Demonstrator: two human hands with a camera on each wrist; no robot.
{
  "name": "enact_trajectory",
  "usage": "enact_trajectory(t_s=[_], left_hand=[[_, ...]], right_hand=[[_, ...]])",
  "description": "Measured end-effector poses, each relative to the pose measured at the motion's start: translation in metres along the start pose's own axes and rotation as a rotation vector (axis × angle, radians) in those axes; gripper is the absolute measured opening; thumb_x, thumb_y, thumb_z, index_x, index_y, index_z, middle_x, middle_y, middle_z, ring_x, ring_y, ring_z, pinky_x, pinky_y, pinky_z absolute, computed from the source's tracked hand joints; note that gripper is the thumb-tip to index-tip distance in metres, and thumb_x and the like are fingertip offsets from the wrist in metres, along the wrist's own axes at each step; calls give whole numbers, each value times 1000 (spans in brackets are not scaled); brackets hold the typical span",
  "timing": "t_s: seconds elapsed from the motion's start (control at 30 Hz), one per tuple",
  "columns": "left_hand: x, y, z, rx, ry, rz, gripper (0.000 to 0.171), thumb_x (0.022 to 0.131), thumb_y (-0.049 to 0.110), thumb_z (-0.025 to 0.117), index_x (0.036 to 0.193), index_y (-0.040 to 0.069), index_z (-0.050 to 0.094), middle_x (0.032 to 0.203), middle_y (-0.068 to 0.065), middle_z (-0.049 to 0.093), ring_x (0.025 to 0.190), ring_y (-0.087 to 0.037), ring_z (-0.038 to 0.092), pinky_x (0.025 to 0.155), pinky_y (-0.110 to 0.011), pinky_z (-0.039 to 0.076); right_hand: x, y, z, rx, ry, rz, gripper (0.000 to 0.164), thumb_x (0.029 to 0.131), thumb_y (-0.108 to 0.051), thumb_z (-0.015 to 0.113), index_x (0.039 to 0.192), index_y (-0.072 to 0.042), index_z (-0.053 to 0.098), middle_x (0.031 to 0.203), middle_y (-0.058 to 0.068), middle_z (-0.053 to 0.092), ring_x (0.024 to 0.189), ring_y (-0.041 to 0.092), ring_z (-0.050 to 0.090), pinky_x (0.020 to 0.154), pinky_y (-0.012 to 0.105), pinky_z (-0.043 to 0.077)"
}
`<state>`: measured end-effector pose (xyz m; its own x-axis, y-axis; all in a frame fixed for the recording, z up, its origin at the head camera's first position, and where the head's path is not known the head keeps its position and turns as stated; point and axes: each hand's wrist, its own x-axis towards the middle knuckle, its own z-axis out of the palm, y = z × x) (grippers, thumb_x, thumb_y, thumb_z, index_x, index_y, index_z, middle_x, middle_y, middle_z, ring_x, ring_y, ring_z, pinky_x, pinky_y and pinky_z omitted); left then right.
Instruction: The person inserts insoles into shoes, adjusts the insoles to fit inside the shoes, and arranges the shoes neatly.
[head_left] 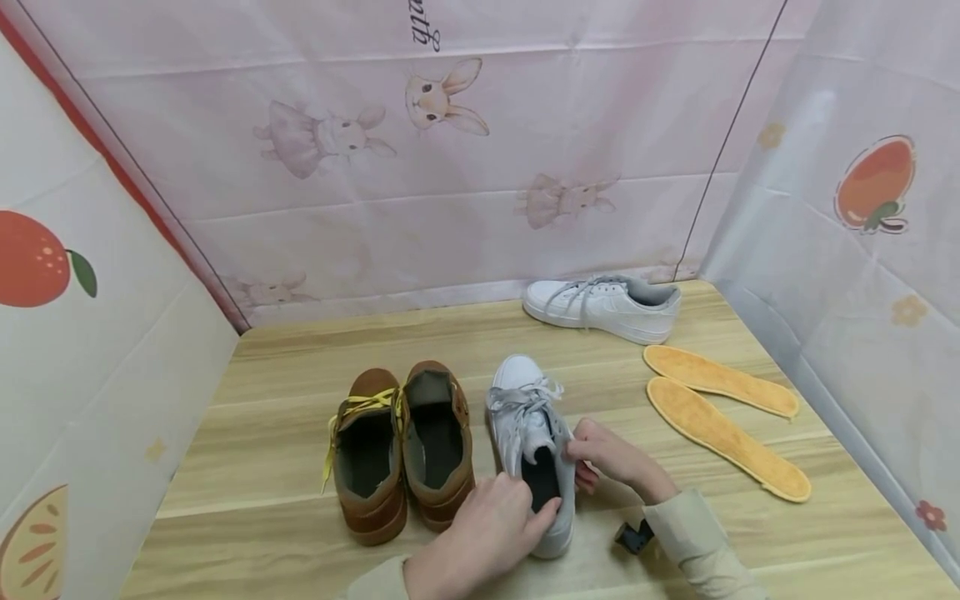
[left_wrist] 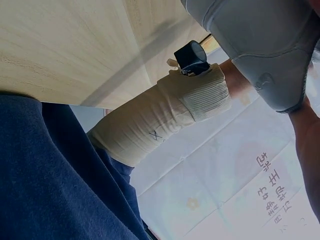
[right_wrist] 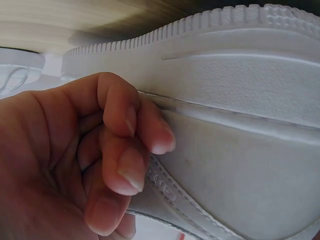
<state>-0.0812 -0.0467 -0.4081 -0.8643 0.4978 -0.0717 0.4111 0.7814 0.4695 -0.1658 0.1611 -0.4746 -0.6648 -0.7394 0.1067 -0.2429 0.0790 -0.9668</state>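
Observation:
Between my hands is a white sneaker (head_left: 519, 373) with grey laces, toe pointing away and a dark lining inside its opening. My left hand (head_left: 491, 517) grips the left side of the collar near the heel, its thumb reaching across the opening; some of its fingertips are hidden. On the other side, my right hand (head_left: 611, 457) holds the right edge of the collar. In the right wrist view, the curled fingers (right_wrist: 120, 170) of that hand lie against the sneaker's outer side. The left wrist view shows the heel (left_wrist: 275, 65) close up.
A pair of brown shoes (head_left: 372, 521) with yellow laces stands to the left. Another white sneaker (head_left: 592, 308) lies at the back right. Two orange insoles (head_left: 723, 429) lie on the right of the wooden table (head_left: 247, 450). Printed cloth walls (head_left: 337, 192) enclose it.

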Motion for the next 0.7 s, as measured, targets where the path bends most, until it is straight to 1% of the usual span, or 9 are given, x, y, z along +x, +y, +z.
enact_trajectory(t_s=[0.13, 0.23, 0.37, 0.47, 0.57, 0.7], left_hand=[[2, -1, 3, -26, -49, -13, 57, 94, 42, 52, 44, 14, 44, 47, 5, 39, 38, -8, 39, 38, -25, 33], [3, -1, 5, -31, -69, -21, 57, 93, 43, 52, 45, 14, 45, 47, 5, 40, 39, -8, 40, 38, -24, 33], [6, 0, 5, 23, -47, -6, 57, 92, 47, 53, 45, 15, 44, 46, 6, 38, 38, -8, 39, 37, -25, 33], [10, 0, 3, 82, -24, 7, 57, 91, 46, 54, 45, 15, 43, 43, 8, 33, 36, -8, 38, 36, -25, 31], [14, -2, 2, 133, -7, 29, 48, 91, 35, 57, 49, 16, 47, 45, 8, 36, 38, -7, 38, 35, -24, 32], [17, -3, 3, 196, 26, 50, 32, 87, 16, 60, 56, 14, 54, 52, 6, 44, 43, -8, 40, 37, -25, 33]], right_hand=[[-4, 4, 1, 0, 8, 43, 41, 84, 4, 41, 43, 8, 40, 35, 22, 36, 32, 43, 42, 38, 26, 40], [-7, 7, 3, 10, 5, 51, 41, 83, 5, 40, 43, 8, 39, 36, 22, 36, 31, 39, 42, 37, 26, 39], [-9, 7, 5, 15, 16, 53, 42, 85, 5, 37, 43, 9, 36, 36, 22, 34, 31, 40, 39, 35, 27, 35], [-10, 7, 7, 26, 43, 85, 44, 86, 3, 37, 43, 9, 35, 37, 24, 33, 33, 46, 36, 35, 28, 34], [-10, 2, 8, 48, 70, 121, 46, 88, 0, 38, 43, 10, 34, 39, 28, 32, 35, 50, 34, 34, 31, 33], [-11, 3, 9, 71, 93, 133, 47, 89, 1, 37, 43, 11, 34, 40, 32, 30, 37, 53, 32, 33, 39, 31]])
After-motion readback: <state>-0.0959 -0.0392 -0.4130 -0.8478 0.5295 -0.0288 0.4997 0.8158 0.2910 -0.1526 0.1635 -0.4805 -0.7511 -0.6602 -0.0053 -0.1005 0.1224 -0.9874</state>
